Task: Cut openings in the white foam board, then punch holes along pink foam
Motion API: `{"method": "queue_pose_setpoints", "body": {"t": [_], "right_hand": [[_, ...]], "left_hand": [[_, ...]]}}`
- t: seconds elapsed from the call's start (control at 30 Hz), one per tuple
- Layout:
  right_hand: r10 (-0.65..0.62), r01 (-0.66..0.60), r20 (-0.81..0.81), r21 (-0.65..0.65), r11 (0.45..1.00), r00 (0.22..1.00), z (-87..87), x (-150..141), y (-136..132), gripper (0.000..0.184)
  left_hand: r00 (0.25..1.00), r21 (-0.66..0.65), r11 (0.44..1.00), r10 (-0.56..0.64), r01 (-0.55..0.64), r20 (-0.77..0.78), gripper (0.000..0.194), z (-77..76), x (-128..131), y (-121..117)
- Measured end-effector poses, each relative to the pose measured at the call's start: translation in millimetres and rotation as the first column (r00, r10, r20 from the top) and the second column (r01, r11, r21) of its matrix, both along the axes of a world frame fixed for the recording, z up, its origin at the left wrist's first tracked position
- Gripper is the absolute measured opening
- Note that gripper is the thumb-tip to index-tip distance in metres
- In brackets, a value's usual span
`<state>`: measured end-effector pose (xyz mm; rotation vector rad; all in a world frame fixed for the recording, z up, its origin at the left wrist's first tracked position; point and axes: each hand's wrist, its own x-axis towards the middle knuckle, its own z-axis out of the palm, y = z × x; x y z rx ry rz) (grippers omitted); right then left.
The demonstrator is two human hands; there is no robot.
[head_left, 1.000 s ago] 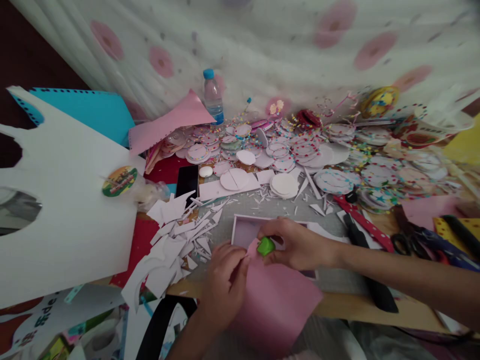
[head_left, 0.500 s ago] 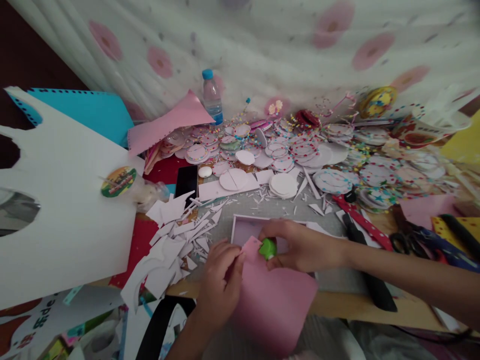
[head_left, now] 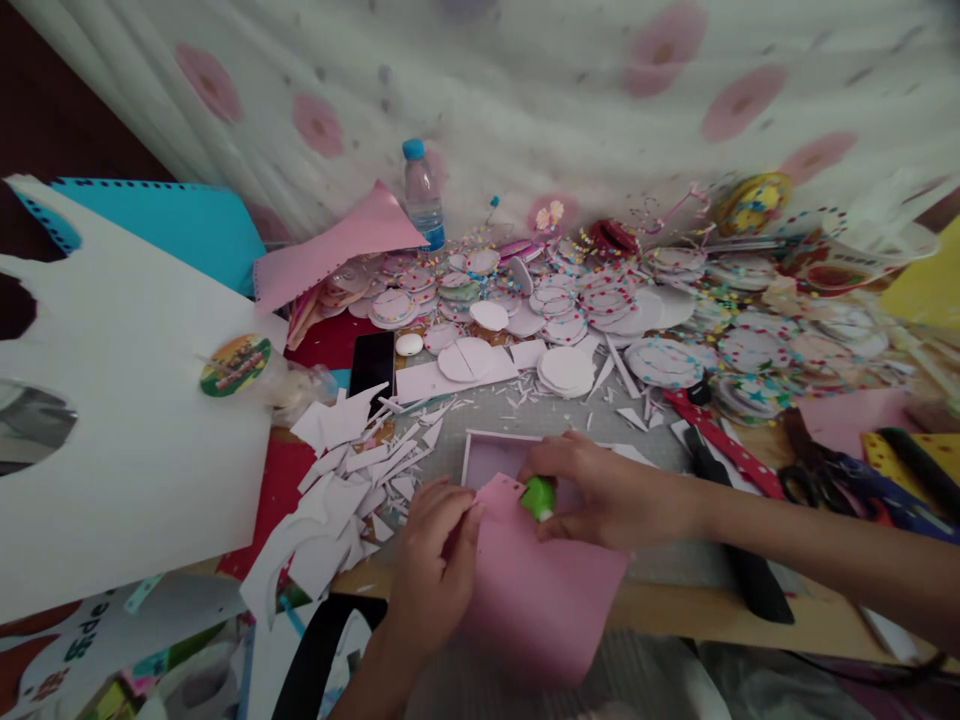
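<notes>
- Pinching the left edge of the pink sheet (head_left: 544, 590), near its upper corner, between thumb and fingers of the left hand (head_left: 437, 560).
- Gripping the small green tool (head_left: 538, 496) with the right hand (head_left: 592, 495), thumb below and fingers above.
- Touching the sheet's upper edge with the green tool, just beside a few small dark marks that look like holes.
- Holding the sheet over the near part of a shallow open box (head_left: 499, 437) and letting it hang past the front edge of the table (head_left: 675, 610).
- Crossing the right forearm over a long black tool (head_left: 757, 585), with scissors (head_left: 796, 490) and a red dotted strip (head_left: 724, 445) lying near it.
- Having white paper scraps (head_left: 397, 460) lying in a heap left of the box, on and around a gray mat (head_left: 487, 412).
- Facing a dark phone (head_left: 373, 362), a white oval case (head_left: 409, 345) and stacked white discs (head_left: 566, 371) beyond the box, with a blue-capped bottle (head_left: 424, 200) standing farther back by a flowered curtain (head_left: 525, 100).
</notes>
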<state>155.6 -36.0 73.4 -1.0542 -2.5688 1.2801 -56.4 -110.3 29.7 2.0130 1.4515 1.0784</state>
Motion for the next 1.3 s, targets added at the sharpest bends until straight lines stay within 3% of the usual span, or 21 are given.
{"method": "queue_pose_setpoints", "body": {"t": [0.43,0.73,1.13,1.3], "right_hand": [[-0.024,0.02,-0.041,-0.082,0.996,0.999,2.9,-0.6,-2.6,0.021],[-0.073,0.072,0.016,0.042,0.996,0.997,-2.3,-8.2,-5.7,0.013],[-0.004,0.004,0.016,-0.016,1.0,1.0,4.5,-2.5,0.5,0.021],[-0.019,0.019,0.035,0.02,1.0,0.999,2.6,-4.2,-4.6,0.019]], "left_hand": [[1.0,-0.003,1.0,0.009,-0.009,0.012,0.01,5.0,0.0,-0.6],[1.0,0.003,1.0,0.012,-0.012,0.013,0.011,5.4,0.2,-1.9],[0.995,0.07,0.993,0.094,-0.096,0.034,0.012,0.1,-6.4,-2.8],[0.996,0.065,0.994,0.082,-0.085,0.042,0.011,2.5,-4.7,-2.4]]}}
